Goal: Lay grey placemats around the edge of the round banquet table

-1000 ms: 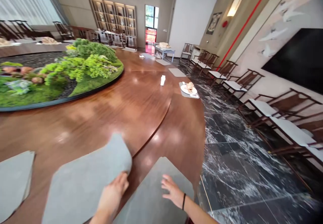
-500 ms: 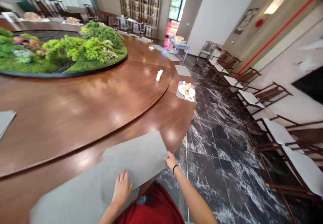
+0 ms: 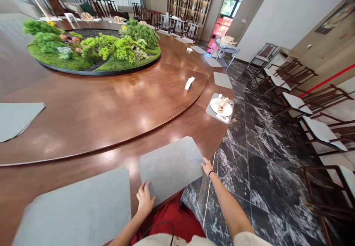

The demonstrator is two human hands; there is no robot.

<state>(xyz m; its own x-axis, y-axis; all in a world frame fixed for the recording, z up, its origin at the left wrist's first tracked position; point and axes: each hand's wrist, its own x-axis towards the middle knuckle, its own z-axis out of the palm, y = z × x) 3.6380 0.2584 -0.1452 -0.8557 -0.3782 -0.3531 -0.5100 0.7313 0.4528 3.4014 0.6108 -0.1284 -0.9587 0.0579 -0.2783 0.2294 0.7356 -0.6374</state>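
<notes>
A grey placemat (image 3: 172, 166) lies near the table's front edge, its near side reaching the rim. My right hand (image 3: 206, 167), with a dark band on the wrist, grips the placemat's right edge. At the near left corner, my left hand (image 3: 146, 198) has its fingers along the side edge and its thumb by the near edge, holding that corner. A second grey placemat (image 3: 80, 205) lies flat to the left, with a strip of wood showing between the two.
The round brown table (image 3: 124, 109) has a raised centre with a miniature garden (image 3: 111, 51). A placemat stack (image 3: 19, 118) lies at left. Farther right is a plate (image 3: 213, 107) with a folded napkin (image 3: 222, 105). Chairs (image 3: 323, 131) line the right wall across the marble floor (image 3: 235, 186).
The held placemat has come off the other one, and a gap now separates them. My left hand has moved from lying on its surface to its near left corner. The view has turned left.
</notes>
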